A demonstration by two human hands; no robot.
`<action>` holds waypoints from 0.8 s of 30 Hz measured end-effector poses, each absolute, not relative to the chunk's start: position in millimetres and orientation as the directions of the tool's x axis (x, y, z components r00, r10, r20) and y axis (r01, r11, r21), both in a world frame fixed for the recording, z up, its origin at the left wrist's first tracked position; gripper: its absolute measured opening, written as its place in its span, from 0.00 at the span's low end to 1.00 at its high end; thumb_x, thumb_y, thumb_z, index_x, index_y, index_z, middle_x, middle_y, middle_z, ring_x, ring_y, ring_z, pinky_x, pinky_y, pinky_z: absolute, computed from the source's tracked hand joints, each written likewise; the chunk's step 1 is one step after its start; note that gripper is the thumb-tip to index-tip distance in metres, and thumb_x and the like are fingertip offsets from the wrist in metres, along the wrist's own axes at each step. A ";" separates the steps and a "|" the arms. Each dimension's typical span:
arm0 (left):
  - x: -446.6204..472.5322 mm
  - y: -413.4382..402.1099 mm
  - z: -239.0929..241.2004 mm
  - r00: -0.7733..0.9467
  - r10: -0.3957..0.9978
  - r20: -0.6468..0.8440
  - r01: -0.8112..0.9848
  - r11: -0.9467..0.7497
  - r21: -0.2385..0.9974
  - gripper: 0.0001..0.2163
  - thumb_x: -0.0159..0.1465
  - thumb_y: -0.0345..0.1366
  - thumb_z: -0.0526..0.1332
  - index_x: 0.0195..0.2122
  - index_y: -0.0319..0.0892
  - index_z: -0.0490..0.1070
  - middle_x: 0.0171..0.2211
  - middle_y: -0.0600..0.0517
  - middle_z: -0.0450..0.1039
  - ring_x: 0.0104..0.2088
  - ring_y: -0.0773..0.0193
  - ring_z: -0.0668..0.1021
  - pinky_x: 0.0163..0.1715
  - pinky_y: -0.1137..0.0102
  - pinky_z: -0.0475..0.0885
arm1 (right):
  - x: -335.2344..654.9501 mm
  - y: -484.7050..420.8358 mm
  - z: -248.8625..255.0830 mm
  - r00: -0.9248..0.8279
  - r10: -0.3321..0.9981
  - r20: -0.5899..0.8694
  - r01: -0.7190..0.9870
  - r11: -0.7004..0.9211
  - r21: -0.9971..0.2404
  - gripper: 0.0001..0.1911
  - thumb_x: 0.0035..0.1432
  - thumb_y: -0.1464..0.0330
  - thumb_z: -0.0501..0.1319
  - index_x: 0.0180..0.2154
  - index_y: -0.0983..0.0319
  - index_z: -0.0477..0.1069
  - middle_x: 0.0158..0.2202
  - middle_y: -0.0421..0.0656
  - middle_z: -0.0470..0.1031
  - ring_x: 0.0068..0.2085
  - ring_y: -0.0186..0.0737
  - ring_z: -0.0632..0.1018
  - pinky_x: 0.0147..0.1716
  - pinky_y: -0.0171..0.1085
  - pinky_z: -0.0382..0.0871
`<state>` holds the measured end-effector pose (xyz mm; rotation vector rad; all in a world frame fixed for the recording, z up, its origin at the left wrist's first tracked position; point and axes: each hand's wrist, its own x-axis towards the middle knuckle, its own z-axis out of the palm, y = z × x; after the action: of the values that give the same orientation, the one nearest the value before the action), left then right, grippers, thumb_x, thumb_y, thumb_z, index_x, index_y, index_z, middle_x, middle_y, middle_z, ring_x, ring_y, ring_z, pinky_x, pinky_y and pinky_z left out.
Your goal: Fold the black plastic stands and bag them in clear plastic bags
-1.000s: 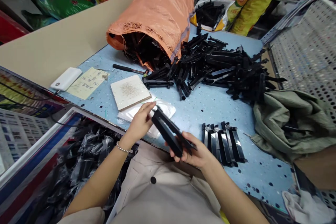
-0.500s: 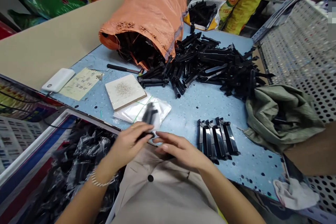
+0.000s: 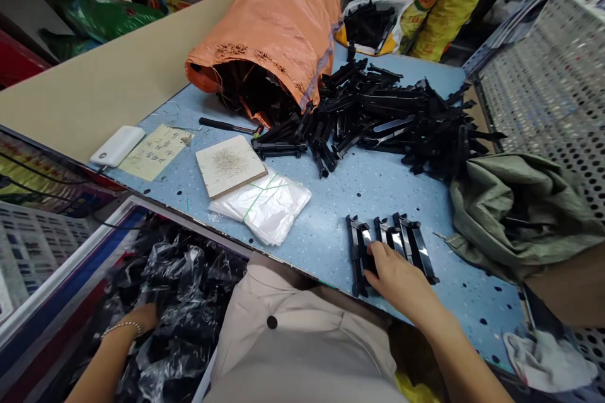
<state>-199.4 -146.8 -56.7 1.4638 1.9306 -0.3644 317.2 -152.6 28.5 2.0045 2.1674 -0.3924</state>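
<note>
My left hand [image 3: 145,317] reaches down among black parts in clear plastic bags [image 3: 177,302], inside a crate at the lower left. Its fingers are hidden there, so what they hold cannot be seen. At the front right of the table, my right hand [image 3: 397,274] has its thumb and fingers on a long black plastic part [image 3: 355,252], the leftmost of a short row. Close beside it lie the other black parts of the row [image 3: 416,245], side by side. A stack of clear plastic bags [image 3: 276,211] tied with green string rests near the table's front edge.
An orange sack [image 3: 278,19] spills a heap of black parts [image 3: 392,113] across the table. A speckled square board [image 3: 230,165], a black-handled tool [image 3: 227,124], a paper note [image 3: 155,151] and a white device [image 3: 118,145] lie leftward. A green sack [image 3: 515,201] stands right.
My left hand has gone from above the table edge down into the crate; the black part it held is out of sight. My right hand has moved right, onto the row, whose leftmost part has shifted left.
</note>
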 end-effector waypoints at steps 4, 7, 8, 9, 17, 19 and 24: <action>-141.6 -103.6 -31.3 -0.081 0.797 -0.598 0.958 0.227 0.173 0.13 0.55 0.42 0.56 0.16 0.44 0.64 0.20 0.46 0.73 0.28 0.51 0.78 0.32 0.63 0.67 | 311.8 -152.2 22.2 -0.031 0.954 -0.297 0.986 -0.020 -0.166 0.20 0.58 0.71 0.55 0.53 0.65 0.60 0.46 0.55 0.76 0.41 0.51 0.80 0.33 0.40 0.68; -62.2 -70.8 2.9 0.127 0.970 -0.207 0.930 -0.044 0.365 0.16 0.65 0.45 0.50 0.25 0.44 0.69 0.25 0.49 0.73 0.29 0.57 0.75 0.32 0.66 0.66 | 311.0 -142.7 14.2 0.049 0.955 -0.291 0.969 -0.116 -0.218 0.24 0.59 0.70 0.54 0.56 0.67 0.59 0.43 0.56 0.77 0.41 0.54 0.80 0.35 0.43 0.69; -35.1 -62.9 11.0 0.216 0.975 -0.061 0.886 -0.169 0.431 0.15 0.65 0.44 0.51 0.28 0.44 0.71 0.27 0.49 0.74 0.30 0.59 0.75 0.33 0.67 0.67 | 310.9 -139.0 11.2 0.061 0.960 -0.275 0.955 -0.136 -0.263 0.24 0.59 0.69 0.54 0.57 0.67 0.60 0.44 0.56 0.77 0.43 0.54 0.80 0.37 0.44 0.69; -10.7 -56.2 16.1 0.283 0.956 0.070 0.843 -0.283 0.457 0.12 0.64 0.43 0.54 0.32 0.43 0.73 0.32 0.47 0.75 0.34 0.58 0.75 0.36 0.66 0.68 | 310.6 -135.6 8.3 0.063 0.965 -0.256 0.934 -0.148 -0.327 0.23 0.59 0.68 0.54 0.56 0.66 0.61 0.45 0.56 0.77 0.45 0.54 0.79 0.40 0.44 0.69; 15.8 -1.9 0.3 0.130 0.989 -0.069 0.436 0.005 0.900 0.09 0.53 0.37 0.67 0.22 0.41 0.69 0.24 0.53 0.70 0.27 0.65 0.71 0.29 0.70 0.66 | 295.0 -118.8 3.2 0.051 0.936 -0.349 0.190 -0.352 -0.916 0.22 0.53 0.61 0.63 0.50 0.60 0.71 0.40 0.45 0.77 0.42 0.44 0.76 0.43 0.41 0.70; 1.1 7.0 1.2 0.150 0.957 -0.250 0.158 0.226 0.961 0.12 0.50 0.42 0.70 0.24 0.40 0.72 0.24 0.52 0.71 0.26 0.67 0.71 0.27 0.71 0.66 | 283.8 -110.4 9.8 -0.054 0.920 -0.388 -0.072 -0.392 -0.917 0.21 0.51 0.62 0.66 0.47 0.60 0.73 0.37 0.43 0.78 0.37 0.39 0.76 0.39 0.37 0.70; -2.3 3.0 7.6 0.201 0.901 -0.384 -0.114 0.411 0.904 0.15 0.41 0.40 0.75 0.24 0.37 0.72 0.21 0.54 0.70 0.21 0.72 0.68 0.22 0.75 0.62 | 236.5 -74.4 25.2 -0.291 0.861 -0.416 -0.424 -0.506 -0.751 0.13 0.46 0.64 0.71 0.36 0.63 0.77 0.29 0.40 0.76 0.26 0.31 0.72 0.28 0.31 0.67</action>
<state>-2.3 3.0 7.6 0.8762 1.1404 0.8532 236.5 -74.4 25.2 1.8571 1.1558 -3.3667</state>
